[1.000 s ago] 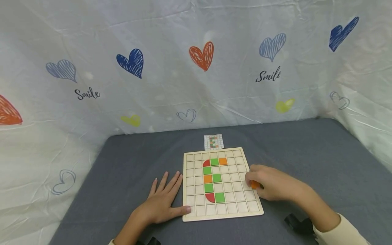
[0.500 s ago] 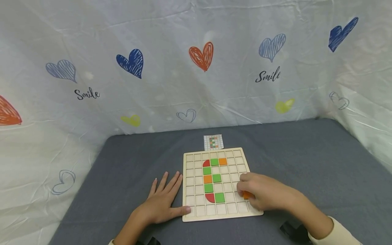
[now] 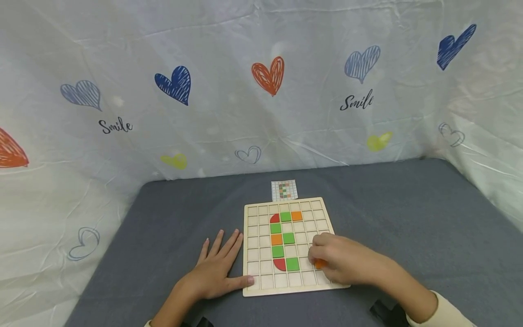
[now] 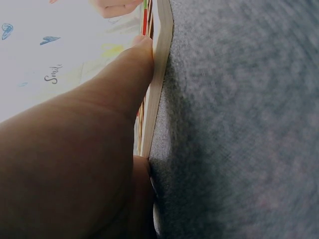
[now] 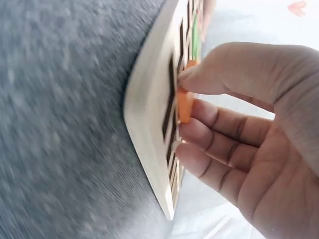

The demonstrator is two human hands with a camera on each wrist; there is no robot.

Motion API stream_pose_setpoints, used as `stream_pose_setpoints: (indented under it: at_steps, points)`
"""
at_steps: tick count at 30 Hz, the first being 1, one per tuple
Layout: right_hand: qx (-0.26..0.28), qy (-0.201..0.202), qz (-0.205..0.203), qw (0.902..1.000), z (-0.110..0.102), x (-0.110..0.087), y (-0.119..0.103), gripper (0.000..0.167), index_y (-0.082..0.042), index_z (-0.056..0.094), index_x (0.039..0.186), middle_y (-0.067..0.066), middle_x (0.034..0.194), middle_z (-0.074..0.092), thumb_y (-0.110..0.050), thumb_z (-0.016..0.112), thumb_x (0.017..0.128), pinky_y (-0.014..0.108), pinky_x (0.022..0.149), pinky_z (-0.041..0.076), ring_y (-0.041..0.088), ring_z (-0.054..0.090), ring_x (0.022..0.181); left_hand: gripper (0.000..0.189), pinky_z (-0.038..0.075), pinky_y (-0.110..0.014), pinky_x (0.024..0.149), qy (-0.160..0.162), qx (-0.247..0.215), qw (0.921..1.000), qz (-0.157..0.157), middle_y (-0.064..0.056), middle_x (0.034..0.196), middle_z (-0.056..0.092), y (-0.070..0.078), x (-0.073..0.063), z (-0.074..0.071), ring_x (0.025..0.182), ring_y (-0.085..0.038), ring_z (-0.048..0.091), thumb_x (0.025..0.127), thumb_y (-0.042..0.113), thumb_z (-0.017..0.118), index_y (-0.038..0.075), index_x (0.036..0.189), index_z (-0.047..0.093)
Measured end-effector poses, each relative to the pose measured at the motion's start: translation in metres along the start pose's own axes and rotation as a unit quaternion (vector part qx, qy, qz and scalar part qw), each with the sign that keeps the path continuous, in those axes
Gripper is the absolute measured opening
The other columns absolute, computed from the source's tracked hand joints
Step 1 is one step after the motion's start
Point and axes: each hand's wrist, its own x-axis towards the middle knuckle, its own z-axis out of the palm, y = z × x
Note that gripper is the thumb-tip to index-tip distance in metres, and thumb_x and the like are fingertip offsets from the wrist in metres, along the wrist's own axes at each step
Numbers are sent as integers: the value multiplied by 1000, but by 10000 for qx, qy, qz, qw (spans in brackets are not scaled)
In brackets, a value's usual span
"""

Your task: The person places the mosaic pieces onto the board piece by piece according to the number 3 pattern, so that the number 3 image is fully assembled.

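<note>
A wooden grid board [image 3: 296, 291] lies on the table. Set in its cells are several green squares [image 3: 292, 264], two orange squares [image 3: 276, 239] and two red rounded pieces [image 3: 279, 265]. My right hand [image 3: 345, 260] pinches another orange tile [image 5: 185, 105] between thumb and fingers, low over the board's lower right cells. The right wrist view shows that tile tilted on edge, close to the grid; whether it touches is unclear. Fingers spread, my left hand [image 3: 216, 274] rests flat at the board's left side, its thumb on the lower left rim.
Behind the board's far edge lies a small printed card [image 3: 284, 190] with a coloured grid pattern. The grey cloth-covered table [image 3: 184, 204] meets a white curtain [image 3: 220, 122] printed with hearts. Black straps or devices [image 3: 386, 313] sit beneath the wrists.
My right hand has moved left with the orange tile, from the board's right edge to over its lower right cells. The left hand has stayed in place.
</note>
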Motion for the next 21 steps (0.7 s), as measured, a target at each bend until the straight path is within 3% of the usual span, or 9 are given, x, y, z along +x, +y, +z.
stream_pose_setpoints:
  at_steps: [9, 15, 21]
  points:
    - [49, 220, -203, 9995, 8, 7, -6, 20, -18, 66, 88, -13, 86, 54, -2, 76, 82, 20, 71, 47, 3, 48, 79, 111, -8, -64, 113, 123, 128, 9998, 33, 4, 168, 7, -8, 3, 8, 152, -33, -7, 81, 86, 49, 21, 163, 14]
    - [-5, 324, -341, 9989, 10, 9, -9, 16, -18, 67, 87, -13, 86, 56, -5, 77, 84, 20, 72, 47, 3, 50, 79, 113, -8, -61, 115, 61, 276, 9996, -90, 8, 167, 2, -10, 6, 10, 152, -29, -10, 78, 91, 43, 24, 163, 10]
    - [-26, 430, -438, 9981, 12, 12, -11, 19, -18, 68, 82, -14, 82, 56, -3, 79, 82, 18, 70, 46, 3, 51, 77, 114, -7, -63, 114, 46, 279, 9995, -111, 6, 167, 4, -11, 7, 10, 152, -31, -8, 78, 90, 47, 22, 163, 13]
